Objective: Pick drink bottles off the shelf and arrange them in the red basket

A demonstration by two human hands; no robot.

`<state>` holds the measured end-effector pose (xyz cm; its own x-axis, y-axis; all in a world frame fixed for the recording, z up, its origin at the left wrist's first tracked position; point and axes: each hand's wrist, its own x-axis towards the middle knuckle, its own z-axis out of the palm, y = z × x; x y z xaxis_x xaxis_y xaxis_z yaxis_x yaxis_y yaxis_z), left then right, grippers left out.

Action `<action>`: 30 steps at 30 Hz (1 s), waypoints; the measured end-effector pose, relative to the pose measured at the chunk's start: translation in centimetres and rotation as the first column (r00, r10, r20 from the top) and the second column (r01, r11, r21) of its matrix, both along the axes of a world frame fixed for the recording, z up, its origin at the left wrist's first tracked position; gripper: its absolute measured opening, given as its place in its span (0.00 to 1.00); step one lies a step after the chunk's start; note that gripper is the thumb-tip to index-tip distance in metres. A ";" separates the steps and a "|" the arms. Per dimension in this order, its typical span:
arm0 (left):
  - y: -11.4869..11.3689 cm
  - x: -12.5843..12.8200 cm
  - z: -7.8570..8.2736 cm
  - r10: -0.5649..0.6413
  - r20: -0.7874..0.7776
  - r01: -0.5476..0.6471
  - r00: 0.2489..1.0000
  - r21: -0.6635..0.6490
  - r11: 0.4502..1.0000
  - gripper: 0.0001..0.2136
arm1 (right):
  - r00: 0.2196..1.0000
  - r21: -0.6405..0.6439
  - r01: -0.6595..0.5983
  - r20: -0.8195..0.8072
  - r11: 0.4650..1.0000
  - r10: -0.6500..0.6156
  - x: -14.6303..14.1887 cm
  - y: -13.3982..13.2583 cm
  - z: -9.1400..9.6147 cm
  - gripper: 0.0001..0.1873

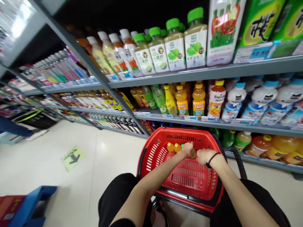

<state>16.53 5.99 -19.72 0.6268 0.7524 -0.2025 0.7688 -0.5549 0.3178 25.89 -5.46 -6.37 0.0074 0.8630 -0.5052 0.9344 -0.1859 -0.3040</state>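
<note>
A red shopping basket (182, 186) with black handles stands in front of my knees. Inside, along its far side, are two orange-drink bottles (174, 148) with yellow-orange caps, and a green cap (182, 145) shows beside them. My left hand (187, 149) is closed at the top of a bottle (193, 154) in the basket, which its fingers partly cover. Just to the right, my right hand (204, 156), with a black band on the wrist, is inside the basket with curled fingers. What it holds, if anything, is hidden.
Shelves (165, 118) of drinks run along the far side. Qoo bottles (181, 101), green-capped juice bottles (175, 45) and white blue-capped bottles (234, 99) stand there. A blue step-like stand (35, 208) is at lower left. A floor arrow sticker (73, 157) lies left; a person's leg (14, 126) shows beyond.
</note>
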 end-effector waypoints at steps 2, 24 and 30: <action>0.0 -1.2 1.8 0.029 0.137 -0.032 0.990 0.023 0.999 0.15 | 0.993 -0.097 -0.046 0.101 0.994 0.055 -0.6 -0.1 0.4 0.12; 15.0 -10.0 24.7 0.257 0.793 -0.528 0.553 0.095 0.844 0.25 | 0.975 -0.206 -0.092 0.178 0.974 0.130 -5.1 0.6 0.5 0.16; 12.1 -9.9 23.6 0.214 0.882 -0.618 0.421 0.106 0.779 0.20 | 0.978 -0.165 -0.095 0.168 0.982 0.122 -4.7 0.3 1.1 0.15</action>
